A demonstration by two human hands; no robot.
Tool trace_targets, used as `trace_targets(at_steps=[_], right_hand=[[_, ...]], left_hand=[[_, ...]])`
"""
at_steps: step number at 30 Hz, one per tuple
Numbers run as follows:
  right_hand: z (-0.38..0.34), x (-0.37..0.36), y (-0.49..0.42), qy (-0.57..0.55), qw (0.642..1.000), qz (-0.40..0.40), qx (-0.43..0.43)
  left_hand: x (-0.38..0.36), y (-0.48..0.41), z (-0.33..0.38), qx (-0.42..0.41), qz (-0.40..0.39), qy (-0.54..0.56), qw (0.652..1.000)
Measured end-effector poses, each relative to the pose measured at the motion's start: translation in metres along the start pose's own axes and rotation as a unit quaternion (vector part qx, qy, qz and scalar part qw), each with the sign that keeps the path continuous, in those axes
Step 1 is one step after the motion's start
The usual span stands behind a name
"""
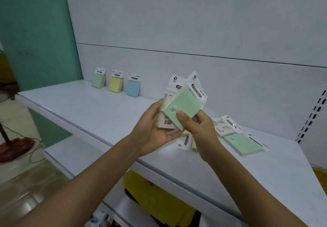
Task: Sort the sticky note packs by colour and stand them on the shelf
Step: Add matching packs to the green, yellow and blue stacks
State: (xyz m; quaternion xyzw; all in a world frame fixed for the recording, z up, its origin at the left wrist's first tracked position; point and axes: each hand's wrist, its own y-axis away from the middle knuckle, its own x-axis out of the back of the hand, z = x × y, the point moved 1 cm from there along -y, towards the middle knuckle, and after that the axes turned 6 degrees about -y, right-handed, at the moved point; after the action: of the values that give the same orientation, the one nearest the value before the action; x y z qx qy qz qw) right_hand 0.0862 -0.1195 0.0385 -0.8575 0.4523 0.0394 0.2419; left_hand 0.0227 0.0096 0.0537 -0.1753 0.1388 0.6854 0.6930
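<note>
Three sticky note packs stand upright against the back panel at the far left of the white shelf (92, 110): a green pack (98, 80), a yellow pack (115, 83) and a blue pack (133, 87). Above the shelf's middle, my left hand (152, 129) holds a pale pink pack (164, 120) from behind. My right hand (200, 129) pinches a green pack (182, 104) by its lower corner, in front of the pink one. More packs lie flat on the shelf to the right, among them a green pack (243, 143) and a pale yellow pack (193, 145), partly hidden by my hands.
A lower shelf (74, 152) juts out below, with yellow and dark goods (159, 196) under it. At the far left a red stand base (16, 147) with a cable sits on the floor. A slotted upright (311, 117) runs along the right edge.
</note>
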Motion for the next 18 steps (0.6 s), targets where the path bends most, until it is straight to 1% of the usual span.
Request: trace_targets(at_steps=[2, 5, 7, 9, 12, 14, 18], right_hand=[[0.002, -0.020, -0.006, -0.006, 1.000, -0.010, -0.009], [0.008, -0.056, -0.014, -0.037, 0.997, -0.058, -0.039], [0.016, -0.082, -0.019, -0.058, 0.990, -0.103, -0.072], [0.026, -0.110, -0.024, -0.070, 0.982, -0.140, -0.104], [0.041, -0.159, -0.034, -0.117, 0.969, -0.175, -0.132], [0.050, -0.192, -0.041, -0.144, 0.965, -0.169, -0.143], [0.072, -0.249, -0.058, -0.154, 0.967, -0.121, -0.164]], left_hand=[[0.014, 0.010, 0.014, -0.012, 0.008, -0.016, 1.000], [0.047, 0.032, 0.035, -0.027, 0.044, -0.072, 0.996], [0.074, 0.050, 0.046, -0.046, 0.054, -0.070, 0.995], [0.100, 0.069, 0.060, -0.065, 0.045, -0.071, 0.994], [0.135, 0.094, 0.081, -0.083, 0.059, -0.083, 0.991], [0.164, 0.109, 0.093, -0.098, 0.093, -0.076, 0.988], [0.229, 0.140, 0.119, -0.116, 0.221, -0.090, 0.964]])
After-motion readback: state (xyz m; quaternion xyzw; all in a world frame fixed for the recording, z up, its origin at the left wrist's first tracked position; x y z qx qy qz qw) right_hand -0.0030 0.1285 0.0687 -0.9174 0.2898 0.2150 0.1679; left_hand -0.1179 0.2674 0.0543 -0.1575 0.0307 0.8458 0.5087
